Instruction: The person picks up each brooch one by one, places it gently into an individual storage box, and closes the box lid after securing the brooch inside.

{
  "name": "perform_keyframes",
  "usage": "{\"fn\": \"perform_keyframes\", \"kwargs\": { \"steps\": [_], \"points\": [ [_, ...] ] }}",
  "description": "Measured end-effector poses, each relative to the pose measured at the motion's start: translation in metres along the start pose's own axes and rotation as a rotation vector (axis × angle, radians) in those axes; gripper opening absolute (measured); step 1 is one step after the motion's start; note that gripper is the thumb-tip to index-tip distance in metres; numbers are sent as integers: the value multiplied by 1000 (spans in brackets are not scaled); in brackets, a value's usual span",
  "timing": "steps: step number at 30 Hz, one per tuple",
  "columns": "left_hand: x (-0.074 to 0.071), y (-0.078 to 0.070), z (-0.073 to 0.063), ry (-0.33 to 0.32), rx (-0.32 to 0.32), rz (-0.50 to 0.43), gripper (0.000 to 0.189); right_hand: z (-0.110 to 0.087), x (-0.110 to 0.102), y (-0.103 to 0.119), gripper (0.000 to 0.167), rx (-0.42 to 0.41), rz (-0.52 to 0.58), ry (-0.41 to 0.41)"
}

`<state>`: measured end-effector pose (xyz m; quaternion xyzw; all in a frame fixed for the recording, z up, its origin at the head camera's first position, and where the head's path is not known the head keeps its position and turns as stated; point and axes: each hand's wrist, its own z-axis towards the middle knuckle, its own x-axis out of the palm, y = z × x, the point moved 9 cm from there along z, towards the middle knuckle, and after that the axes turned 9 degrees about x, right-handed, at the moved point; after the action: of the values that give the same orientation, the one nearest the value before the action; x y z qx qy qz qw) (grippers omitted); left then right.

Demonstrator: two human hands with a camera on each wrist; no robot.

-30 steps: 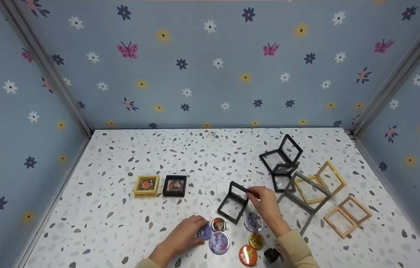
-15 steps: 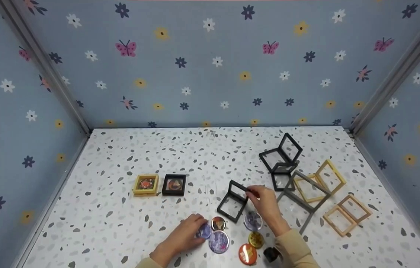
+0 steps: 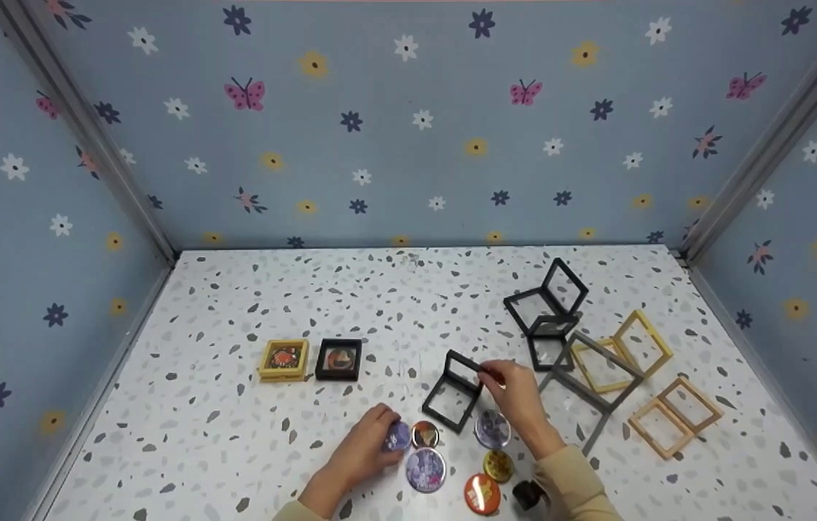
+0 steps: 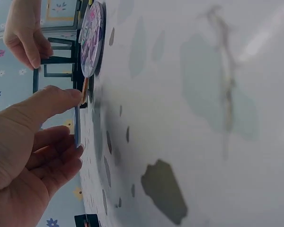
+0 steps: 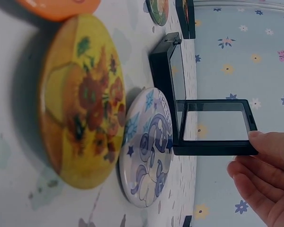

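Observation:
My left hand (image 3: 365, 447) pinches a small purple button badge (image 3: 397, 436) by its edge; in the left wrist view, thumb and fingers (image 4: 57, 158) lie on either side of its thin rim. My right hand (image 3: 518, 399) pinches the raised lid of an open black display frame (image 3: 452, 404) at the corner. In the right wrist view the lid (image 5: 215, 150) stands up from the base, with clear film inside. A small brown-orange badge (image 3: 425, 435) and a larger lilac badge (image 3: 426, 470) lie beside my left hand. Another purple-white badge (image 5: 149, 146) sits close to the frame.
A yellow sunflower badge (image 3: 498, 467), an orange badge (image 3: 483, 494) and a black object (image 3: 527, 496) lie near my right sleeve. Closed yellow (image 3: 284, 359) and black frames (image 3: 339, 359) holding badges stand left. Open black (image 3: 545, 304), grey (image 3: 582, 398), yellow (image 3: 625, 358) and wood-coloured frames (image 3: 676, 418) spread right.
My left hand has shifted slightly away from me with the small purple badge, which now sits beside the brown-orange one. My right hand and the black frame have stayed put.

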<state>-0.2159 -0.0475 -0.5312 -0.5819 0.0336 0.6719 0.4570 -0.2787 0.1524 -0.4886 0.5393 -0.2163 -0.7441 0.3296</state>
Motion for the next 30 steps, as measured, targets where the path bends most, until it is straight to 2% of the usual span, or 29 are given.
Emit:
{"fn": "perform_keyframes", "kwargs": {
  "steps": [6,12,26,30],
  "points": [
    [-6,-4,7,-106,-35,18,39,-1,0,1,10,-8,5,-3],
    [-5,-6,17,-146,-108,-8,41,-1,0,0,10,-9,0,-11],
    [8,-22,53,-192,-60,-21,37,-1,0,0,10,11,-10,0],
    [13,-22,61,-184,-70,-21,39,-1,0,0,11,21,-3,4]
  ]
}}
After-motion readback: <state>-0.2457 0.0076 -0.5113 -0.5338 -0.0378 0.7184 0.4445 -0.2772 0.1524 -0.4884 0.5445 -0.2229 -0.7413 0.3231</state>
